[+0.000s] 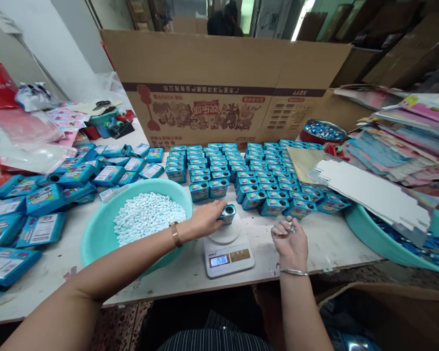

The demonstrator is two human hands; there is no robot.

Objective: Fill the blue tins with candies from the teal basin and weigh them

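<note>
Her left hand pinches the light, stiff tin by its sides on the scale, right hand curled around something small, perhaps a lid.

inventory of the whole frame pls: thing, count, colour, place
small tin: one, blue, on the scale, in the left hand
scale: one, white, table front centre
basin of pellets: one, teal, left of scale
rows of tins: many, blue, behind scale
cardboard box: one, brown, table rear
flat cartons: many, blue, left
second basin: one, teal, right
left hand: gripping the tin
right hand: closed, contents unclear
</note>
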